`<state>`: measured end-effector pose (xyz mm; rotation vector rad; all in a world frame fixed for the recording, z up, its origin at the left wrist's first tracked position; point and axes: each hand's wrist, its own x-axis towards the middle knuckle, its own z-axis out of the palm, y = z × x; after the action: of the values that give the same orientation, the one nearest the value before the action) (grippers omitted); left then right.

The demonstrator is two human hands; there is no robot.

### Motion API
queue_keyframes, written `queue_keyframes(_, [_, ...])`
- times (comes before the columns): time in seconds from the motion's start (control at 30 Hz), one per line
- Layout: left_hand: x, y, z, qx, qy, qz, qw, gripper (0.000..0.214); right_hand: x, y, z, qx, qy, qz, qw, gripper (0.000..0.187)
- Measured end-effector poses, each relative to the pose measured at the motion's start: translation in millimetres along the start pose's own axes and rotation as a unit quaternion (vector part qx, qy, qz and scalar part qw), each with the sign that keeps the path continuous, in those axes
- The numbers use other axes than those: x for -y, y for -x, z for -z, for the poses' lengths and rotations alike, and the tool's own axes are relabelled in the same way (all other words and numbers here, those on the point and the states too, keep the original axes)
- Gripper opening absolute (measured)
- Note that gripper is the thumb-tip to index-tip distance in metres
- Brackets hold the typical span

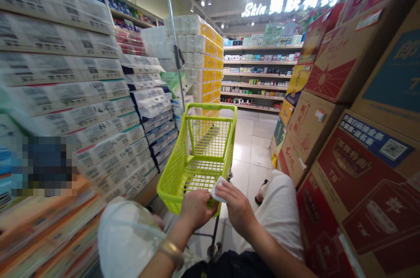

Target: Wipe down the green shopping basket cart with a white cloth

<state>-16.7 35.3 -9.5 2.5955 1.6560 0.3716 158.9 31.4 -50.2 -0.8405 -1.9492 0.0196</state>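
A lime-green shopping cart [170, 181] with a lattice plastic basket stands before me, between my knees. Nothing lies in the part of its basket that shows. My left hand [197, 209] is closed at the near end of the basket, its fingers curled around the rim by the right corner. In my right hand [236, 205] is a folded white wipe [219, 188], pressed between the fingers and the rim at that same corner. Whether it is paper or cloth I cannot tell. The two hands are close together, and my right fingers partly cover the wipe.
Stacked paper packs [82, 68] rise on the left. Cardboard cartons [364, 181] form a wall close on my right. A metal pole [170, 11] stands beyond the cart's left side. Tiled floor [249, 142] leads to stocked shelves [259, 74] at the back.
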Motion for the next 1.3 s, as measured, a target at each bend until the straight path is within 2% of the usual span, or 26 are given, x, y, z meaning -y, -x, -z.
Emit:
queue_keyframes(0.17, [1.2, 1.0, -2.8, -0.014, -0.010, -0.010, 1.000, 0.027, -11.0, -15.2, 3.0, -0.015, 0.019, -0.024, 0.999, 0.039])
queue_keyframes(0.37, [6.4, 4.8, -5.8, -0.020, 0.004, -0.027, 0.999, 0.027, 2.9, -5.6, 0.0, 0.018, -0.002, 0.035, 0.999, 0.033])
queue_keyframes(0.57, [4.8, 9.4, -3.6, -0.024, -0.007, -0.023, 0.999, 0.023, -9.6, -16.3, 3.9, -0.018, 0.022, -0.010, 1.000, 0.038])
queue_keyframes(0.8, [4.5, 8.6, -4.3, -0.011, 0.012, -0.028, 0.999, 0.025, 3.8, -5.0, 5.4, 0.027, 0.001, 0.040, 0.999, 0.033])
queue_keyframes(1.0, [1.1, 9.0, -2.0, -0.015, -0.002, -0.025, 1.000, 0.023, -13.8, -17.9, 8.8, -0.004, 0.016, -0.011, 1.000, 0.040])
queue_keyframes(1.2, [1.7, 9.6, -2.9, -0.009, 0.008, -0.029, 0.999, 0.024, -1.3, -7.1, 7.7, 0.011, 0.006, 0.000, 1.000, 0.037])
queue_keyframes(1.3, [1.2, 9.9, -2.8, -0.010, 0.012, -0.036, 0.999, 0.023, -5.0, -9.8, 9.2, 0.011, 0.008, -0.005, 1.000, 0.039])
